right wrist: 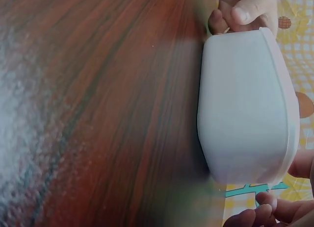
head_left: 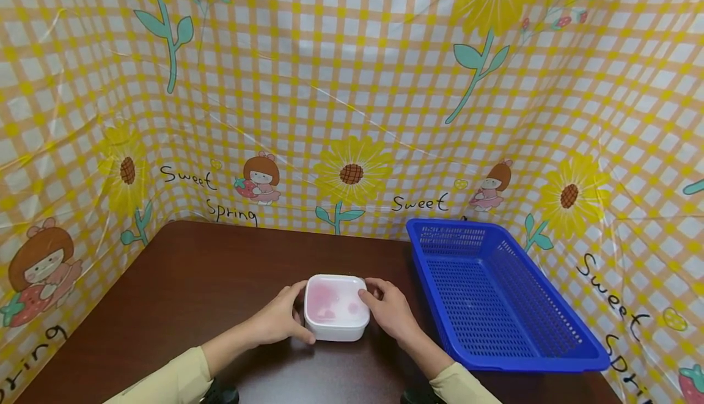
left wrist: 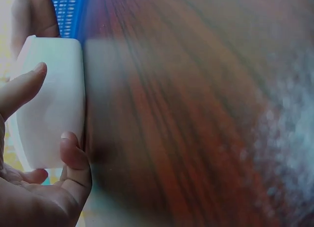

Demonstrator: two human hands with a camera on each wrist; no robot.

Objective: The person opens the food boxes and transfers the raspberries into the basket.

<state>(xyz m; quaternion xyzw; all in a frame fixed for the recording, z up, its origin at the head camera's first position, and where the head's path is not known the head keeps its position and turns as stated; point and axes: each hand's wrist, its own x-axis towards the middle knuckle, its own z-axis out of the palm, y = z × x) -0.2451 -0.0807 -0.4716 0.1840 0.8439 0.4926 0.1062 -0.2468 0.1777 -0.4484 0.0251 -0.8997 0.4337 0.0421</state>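
Observation:
A white lidded food container (head_left: 337, 307) sits near the front middle of the table, pink patches on its pale lid. My left hand (head_left: 277, 315) holds its left side, thumb at the near corner and fingers toward the back. In the left wrist view the thumb lies against the white wall (left wrist: 54, 104), with curled fingertips at its lower edge. On the opposite side, my right hand (head_left: 392, 309) grips the container's right edge, thumb over the lid's rim and fingers behind the far corner. The right wrist view shows the container's smooth front wall (right wrist: 243, 104).
A blue perforated plastic basket (head_left: 528, 364) stands on the right of the dark brown wooden table (head_left: 220, 269). Checked cloth (head_left: 352, 86) with sunflowers and cartoon figures hangs around the back and both sides.

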